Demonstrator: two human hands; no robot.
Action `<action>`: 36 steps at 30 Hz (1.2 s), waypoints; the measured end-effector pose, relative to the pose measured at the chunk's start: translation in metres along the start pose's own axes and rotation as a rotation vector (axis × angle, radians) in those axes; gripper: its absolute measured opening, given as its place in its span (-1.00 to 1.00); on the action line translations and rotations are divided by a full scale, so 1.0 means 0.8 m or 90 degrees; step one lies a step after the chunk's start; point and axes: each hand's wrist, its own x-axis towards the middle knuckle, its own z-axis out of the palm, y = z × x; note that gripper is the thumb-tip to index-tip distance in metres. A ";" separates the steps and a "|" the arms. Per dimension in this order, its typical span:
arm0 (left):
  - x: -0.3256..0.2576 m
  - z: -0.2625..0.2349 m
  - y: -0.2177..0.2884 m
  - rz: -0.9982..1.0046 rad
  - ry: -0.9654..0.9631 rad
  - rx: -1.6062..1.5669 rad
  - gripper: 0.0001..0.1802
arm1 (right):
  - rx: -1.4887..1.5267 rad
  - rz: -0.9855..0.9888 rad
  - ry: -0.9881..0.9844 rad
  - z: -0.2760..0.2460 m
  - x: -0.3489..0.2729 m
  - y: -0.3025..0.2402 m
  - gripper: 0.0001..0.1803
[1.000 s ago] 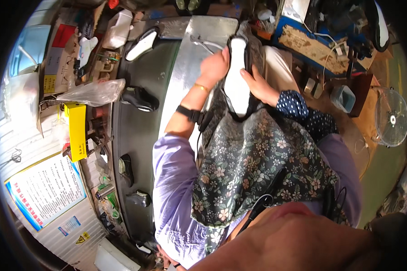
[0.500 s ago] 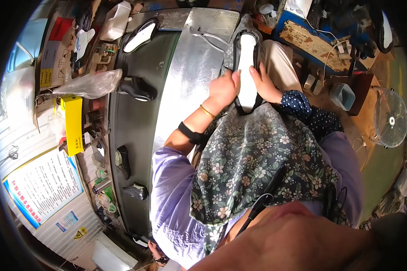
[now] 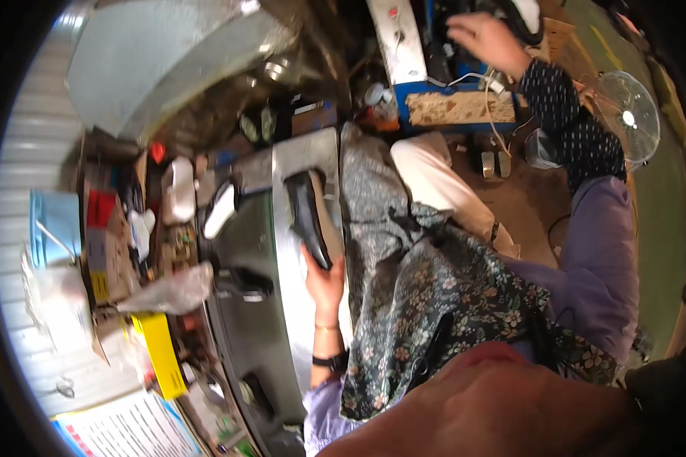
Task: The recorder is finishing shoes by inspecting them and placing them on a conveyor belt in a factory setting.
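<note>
A black shoe [image 3: 306, 213] with a beige sole lies tilted on its side over the bare metal ledge. My left hand [image 3: 325, 283] is closed round one end of it, thumb and fingers on either side. Far to the right my right hand [image 3: 492, 44] reaches out over the blue machine [image 3: 465, 122], fingers stretched and nothing seen in them. Close beside that hand is another dark shoe [image 3: 540, 30] with a white inside, partly cut off by the picture's upper edge. The floral apron [image 3: 434, 282] covers my lap.
Several shoes rest on the dark green belt [image 3: 245, 327] left of the metal ledge [image 3: 290, 282]. Beyond it are a yellow box [image 3: 160, 356] and a plastic bag [image 3: 171, 289]. A clear bin [image 3: 541, 150] and a fan [image 3: 627, 118] stand at right, near a loose white cable [image 3: 488, 114].
The shoe has left my lap for the ledge at left, turned onto its side in my left hand. My right hand has let go and swung far out to the upper right. The view has shifted.
</note>
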 end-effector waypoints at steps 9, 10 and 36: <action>-0.041 0.028 0.009 0.166 -0.058 0.006 -0.59 | -0.212 0.259 0.373 -0.069 -0.002 0.145 -0.22; -0.033 0.031 0.010 0.156 -0.082 -0.045 -0.60 | -0.218 0.235 0.369 -0.070 -0.004 0.124 -0.22; 0.024 0.019 0.018 0.223 0.186 -0.217 -0.66 | 1.362 0.467 -0.409 0.155 -0.273 -0.227 -0.39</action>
